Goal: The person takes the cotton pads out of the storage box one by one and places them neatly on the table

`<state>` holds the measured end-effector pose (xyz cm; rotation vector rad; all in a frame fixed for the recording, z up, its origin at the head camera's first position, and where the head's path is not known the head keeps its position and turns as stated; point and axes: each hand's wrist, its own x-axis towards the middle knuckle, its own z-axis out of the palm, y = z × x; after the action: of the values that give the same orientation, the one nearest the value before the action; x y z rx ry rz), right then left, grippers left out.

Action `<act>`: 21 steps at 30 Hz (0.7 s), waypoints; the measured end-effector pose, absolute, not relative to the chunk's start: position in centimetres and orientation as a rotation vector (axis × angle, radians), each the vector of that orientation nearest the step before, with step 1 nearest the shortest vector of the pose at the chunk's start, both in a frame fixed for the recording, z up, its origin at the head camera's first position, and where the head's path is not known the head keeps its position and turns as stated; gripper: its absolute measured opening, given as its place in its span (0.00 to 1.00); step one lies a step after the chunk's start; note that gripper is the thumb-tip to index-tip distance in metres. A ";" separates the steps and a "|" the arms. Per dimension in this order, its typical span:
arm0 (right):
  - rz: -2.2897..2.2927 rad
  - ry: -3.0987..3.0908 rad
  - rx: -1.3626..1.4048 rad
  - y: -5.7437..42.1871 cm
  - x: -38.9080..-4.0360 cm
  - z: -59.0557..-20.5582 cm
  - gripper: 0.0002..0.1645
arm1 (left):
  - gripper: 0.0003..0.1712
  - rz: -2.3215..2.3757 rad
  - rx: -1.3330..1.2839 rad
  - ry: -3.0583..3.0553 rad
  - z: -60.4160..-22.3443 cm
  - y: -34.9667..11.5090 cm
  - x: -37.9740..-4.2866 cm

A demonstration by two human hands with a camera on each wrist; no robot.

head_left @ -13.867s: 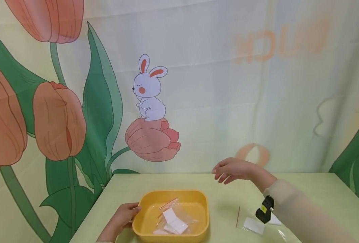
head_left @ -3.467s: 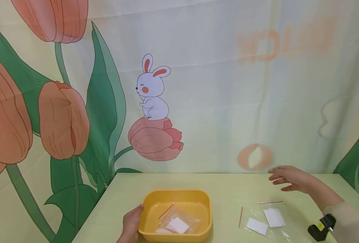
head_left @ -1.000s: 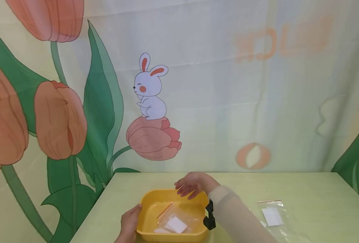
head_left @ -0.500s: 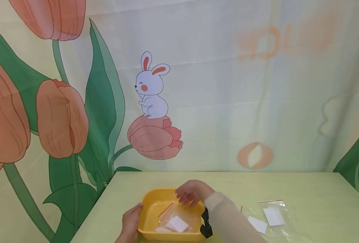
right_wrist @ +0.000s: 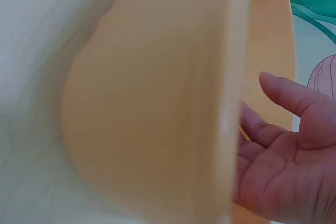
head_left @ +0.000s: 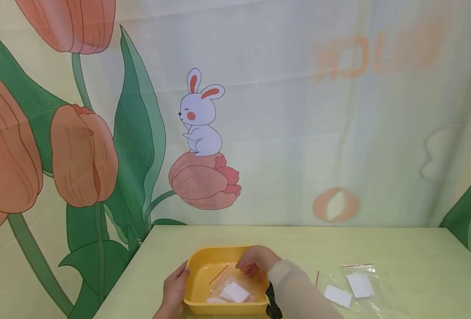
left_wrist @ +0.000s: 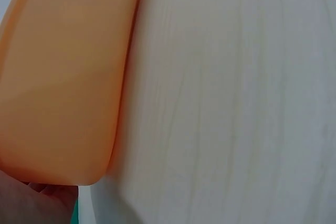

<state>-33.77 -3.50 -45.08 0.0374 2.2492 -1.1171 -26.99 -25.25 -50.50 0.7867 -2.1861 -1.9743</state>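
Cf. 1.0 s ago, your R hand (head_left: pixel 256 260) is lower: then it hung at the far rim of the yellow tray (head_left: pixel 225 309); now its fingers dip inside, approx. 1 to 2 o'clock from tray centre. Cf. 3.5 s ago, it has crossed toward 9 o'clock from above the table (head_left: pixel 299 243). Your L hand (head_left: pixel 174 285) and the tray keep abt. the same pos., as do the bags.

Grip, L: you hold the tray at 9 o'clock, thumb up at the rim, fingers round the outer wall; the L wrist view shows that hand against the tray's end.

Grip, R: loose, thumb well apart from the part-bent fingers. Fingertips are hidden behind the rim in the R wrist view, so contact w/ a bag can't be told.

Tray contents: clear bags (head_left: pixel 235 292) w/ white cards, overlapping, approx. 6 o'clock, red strips toward 11 o'clock. On the table, approx. 3 o'clock from the tray and well apart from it: a first loose bag (head_left: pixel 337 296), strip at its 10 o'clock, and a second loose bag (head_left: pixel 360 284) just beside, strip at its 12 o'clock.
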 end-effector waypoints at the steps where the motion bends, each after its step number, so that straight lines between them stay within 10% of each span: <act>1: -1.106 2.248 0.035 -3.5 -33.8 -45.1 0.10 | 0.28 -1.969 0.787 -2.190 -50.5 -25.2 -27.0; 21: -1.100 2.171 0.084 -3.4 -34.1 -46.8 0.08 | 0.27 -1.959 0.767 -2.193 -50.2 -25.5 -26.9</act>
<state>-34.13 -3.36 -46.76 0.0839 2.1707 -1.1004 -26.92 -25.55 -50.22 0.7668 -2.1933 -1.9587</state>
